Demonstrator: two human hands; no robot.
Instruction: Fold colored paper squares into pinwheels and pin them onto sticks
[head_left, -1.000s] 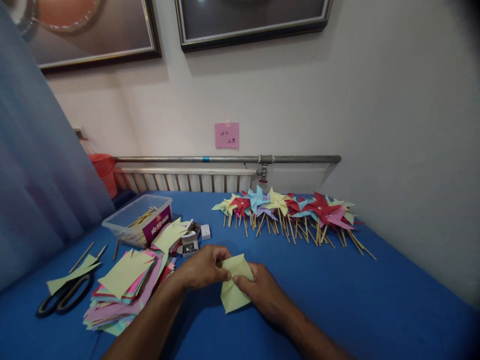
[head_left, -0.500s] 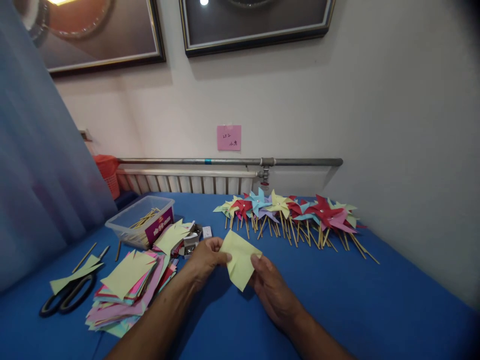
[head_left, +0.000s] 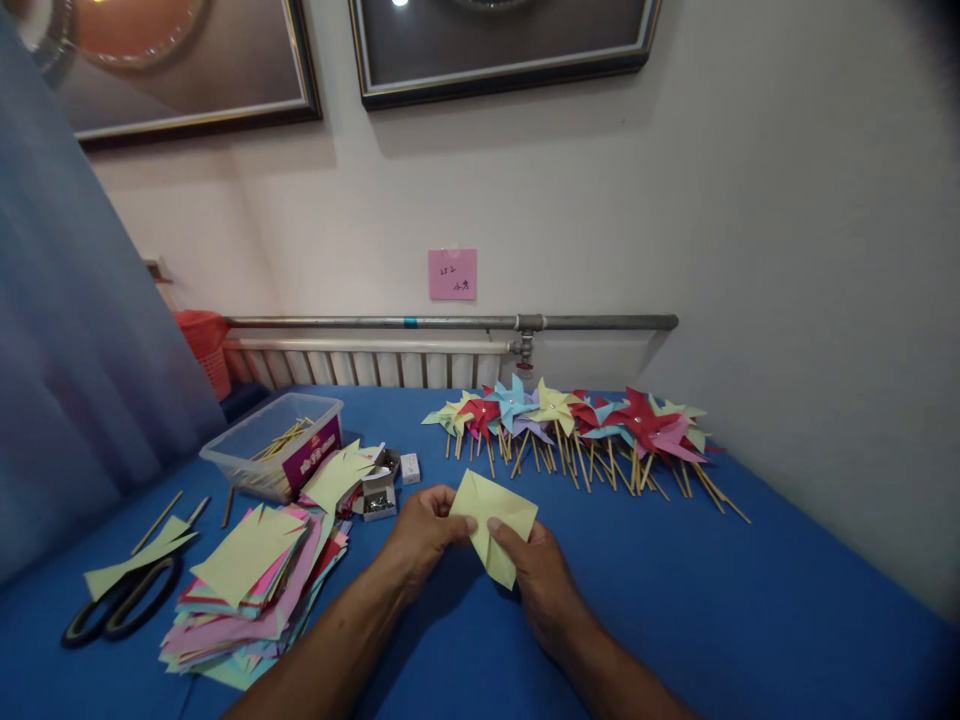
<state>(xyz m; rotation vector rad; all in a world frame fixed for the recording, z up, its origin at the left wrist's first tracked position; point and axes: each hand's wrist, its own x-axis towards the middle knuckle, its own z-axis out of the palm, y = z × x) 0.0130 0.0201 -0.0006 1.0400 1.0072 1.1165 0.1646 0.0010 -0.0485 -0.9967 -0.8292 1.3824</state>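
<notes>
Above the blue bench [head_left: 750, 600], near its front middle, both hands held one yellow sheet [head_left: 496, 520] just clear of the cloth. The left hand [head_left: 424, 528] pinched the sheet's left edge between thumb and fingers; the right hand [head_left: 541, 580] gripped its lower part, thumb on top. A crease ran across the sheet, and one corner pointed down between the hands.

Left of the hands lay a loose stack [head_left: 240, 590] of cut squares in yellow, pink, red and pale blue. Beyond the stack's left edge rested black scissors [head_left: 112, 612], partly covered by a yellow strip [head_left: 135, 562]. Behind the stack stood a clear tub [head_left: 274, 440] with thin sticks inside and a purple label on its side. Just right of the tub sat a small open box [head_left: 379, 495] of metal pins and a little white box [head_left: 409, 467]. A few loose sticks [head_left: 161, 518] lay left of the tub.

Toward the back, well apart from the hands, a row of finished pinwheels [head_left: 577, 420] lay on their sticks. On the wall behind ran a grey pipe [head_left: 450, 322], with a pink note [head_left: 452, 274] above it
</notes>
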